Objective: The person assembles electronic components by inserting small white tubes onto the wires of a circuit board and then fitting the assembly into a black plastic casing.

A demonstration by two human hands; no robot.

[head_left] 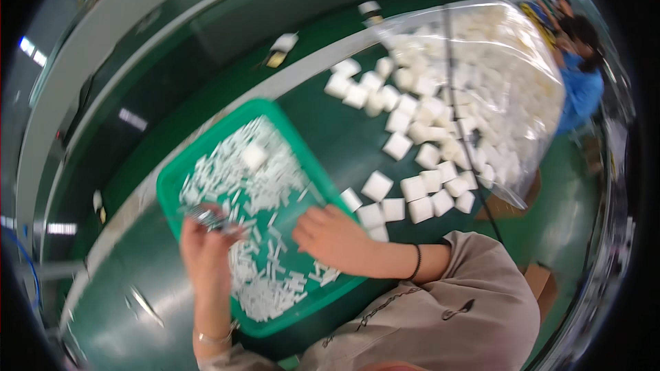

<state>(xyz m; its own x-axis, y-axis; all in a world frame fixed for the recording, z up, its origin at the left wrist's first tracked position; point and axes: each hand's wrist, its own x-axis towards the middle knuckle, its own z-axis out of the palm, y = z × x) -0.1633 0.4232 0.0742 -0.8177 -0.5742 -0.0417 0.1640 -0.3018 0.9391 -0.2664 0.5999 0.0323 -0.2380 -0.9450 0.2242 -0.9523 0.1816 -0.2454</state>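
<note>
A green plastic tray lies in front of me, filled with several small white strip-like pieces. My left hand is over the tray's near left side, fingers closed on a small blurred metallic thing. My right hand rests on the tray's right edge with its fingers curled down among the white pieces; what it grips, if anything, is hidden. One white square block lies inside the tray.
Many white square blocks are scattered on the green table to the right. A large clear plastic bag full of such blocks lies beyond them. A person in blue sits at far right. A grey rail runs behind.
</note>
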